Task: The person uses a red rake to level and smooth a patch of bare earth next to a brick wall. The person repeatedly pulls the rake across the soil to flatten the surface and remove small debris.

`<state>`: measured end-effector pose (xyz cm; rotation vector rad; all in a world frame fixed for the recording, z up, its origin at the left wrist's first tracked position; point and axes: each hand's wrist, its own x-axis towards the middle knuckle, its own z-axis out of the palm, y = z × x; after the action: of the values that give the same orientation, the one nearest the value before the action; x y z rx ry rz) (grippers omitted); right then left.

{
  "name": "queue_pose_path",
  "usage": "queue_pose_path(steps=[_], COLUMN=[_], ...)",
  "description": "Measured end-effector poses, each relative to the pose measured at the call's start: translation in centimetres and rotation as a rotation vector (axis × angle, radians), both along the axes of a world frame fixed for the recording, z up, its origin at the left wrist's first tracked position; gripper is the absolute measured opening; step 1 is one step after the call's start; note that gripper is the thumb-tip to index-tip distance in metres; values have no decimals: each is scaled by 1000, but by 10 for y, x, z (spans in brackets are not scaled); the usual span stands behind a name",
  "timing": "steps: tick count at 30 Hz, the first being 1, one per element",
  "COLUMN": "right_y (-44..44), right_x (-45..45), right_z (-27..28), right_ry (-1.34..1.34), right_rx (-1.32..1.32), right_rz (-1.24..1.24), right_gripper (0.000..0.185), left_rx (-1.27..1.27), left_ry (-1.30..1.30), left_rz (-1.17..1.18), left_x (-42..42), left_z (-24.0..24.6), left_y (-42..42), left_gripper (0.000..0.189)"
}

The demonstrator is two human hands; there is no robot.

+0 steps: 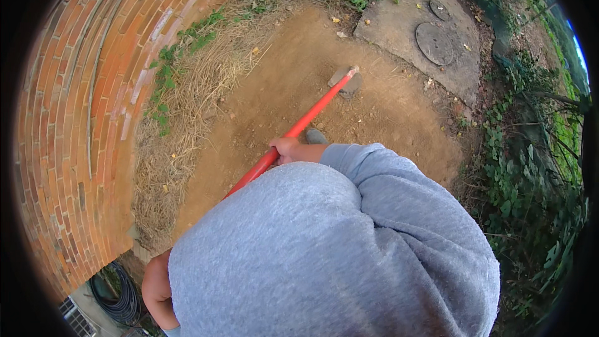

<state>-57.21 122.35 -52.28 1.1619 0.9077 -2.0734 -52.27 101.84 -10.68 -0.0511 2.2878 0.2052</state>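
My right hand [284, 149] is wrapped around the red handle of a hoe [311, 114]. The handle slants from the upper right down to the lower left, where my grey sweatshirt [281, 243] hides its rear part. At the far end, a dark metal blade [351, 87] rests on or against loose brown soil [281, 84]. At the lower left, beside the sweatshirt, part of my left hand and forearm [157, 285] shows; its fingers are hidden, so what they hold cannot be seen. The tip of a grey shoe [317, 136] stands on the soil beyond my right wrist.
A brick wall [103, 79] rises on the left, with dry straw [201, 84] and green weeds along its foot. A concrete slab [388, 14] with round covers [434, 43] lies ahead right. Leafy plants [524, 206] line the right. Coiled black hose [121, 297] sits lower left.
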Motion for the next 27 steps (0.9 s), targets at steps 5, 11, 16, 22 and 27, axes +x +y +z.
queue_pose_path(steps=[5,11,16,22,27], right_y=[54,31,-3,17,24], right_x=[-31,-38,-31,-40,-42], right_z=[42,31,5,27,47], right_ry=[-98,-132,-82,-60,-55], right_rx=[6,-115,-92,-154,-113], right_rz=[-241,-117,185,24,-103], right_gripper=[11,20,11,11,18], left_rx=[-32,-78,-87,-72,-68], left_ry=[-37,-43,-15,16,13], left_rz=[68,161,221,231,242], left_x=[11,15,23,9,3], left_z=[-19,-5,14,22,23], left_y=[31,49,60,61,60], left_gripper=[26,27,27,27,27])
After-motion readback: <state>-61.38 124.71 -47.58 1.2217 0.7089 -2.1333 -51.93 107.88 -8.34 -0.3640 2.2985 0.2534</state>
